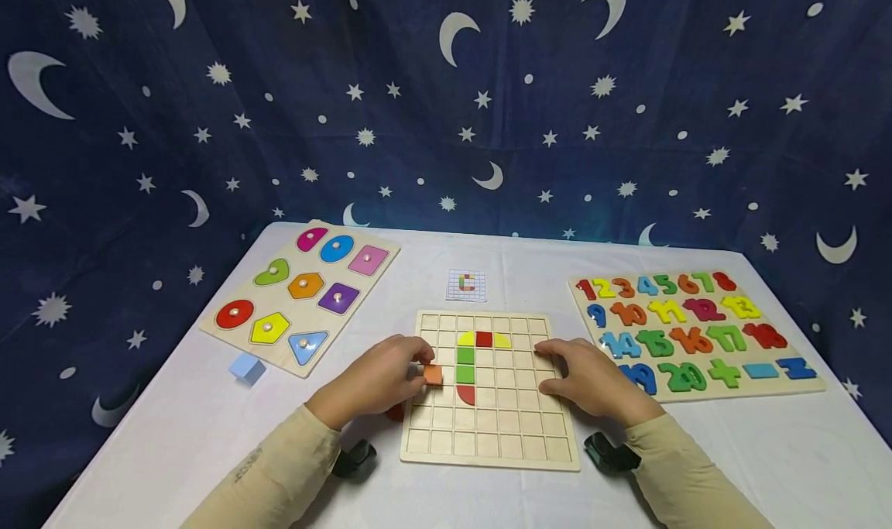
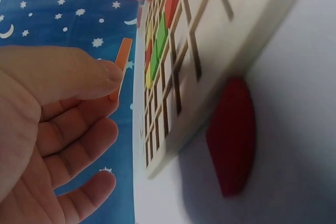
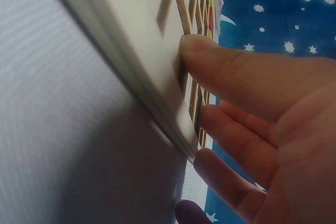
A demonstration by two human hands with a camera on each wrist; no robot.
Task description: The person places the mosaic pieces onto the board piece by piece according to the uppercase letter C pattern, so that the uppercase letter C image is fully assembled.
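Note:
My left hand (image 1: 383, 374) pinches an orange square tile (image 1: 433, 375) between thumb and forefinger, over the left side of a wooden grid board (image 1: 516, 420). In the left wrist view the tile (image 2: 124, 55) stands on edge. My right hand (image 1: 588, 376) rests at the board's right edge, thumb and fingers spread and holding nothing. Set in the grid are a yellow quarter-round tile (image 1: 466, 339), a red square (image 1: 484, 339), another yellow quarter-round (image 1: 501, 341), two green squares (image 1: 465, 365) and a red quarter-round (image 1: 466, 394). A dark red piece (image 2: 232, 137) lies beside the board, mostly hidden in the head view.
Behind the board lies a small pattern card (image 1: 466, 285). A shape puzzle (image 1: 307, 258) with knobbed pieces is at left, a light blue block (image 1: 247, 369) near it. To the right sits a number puzzle (image 1: 697, 393). White cloth (image 1: 509, 502) covers the table.

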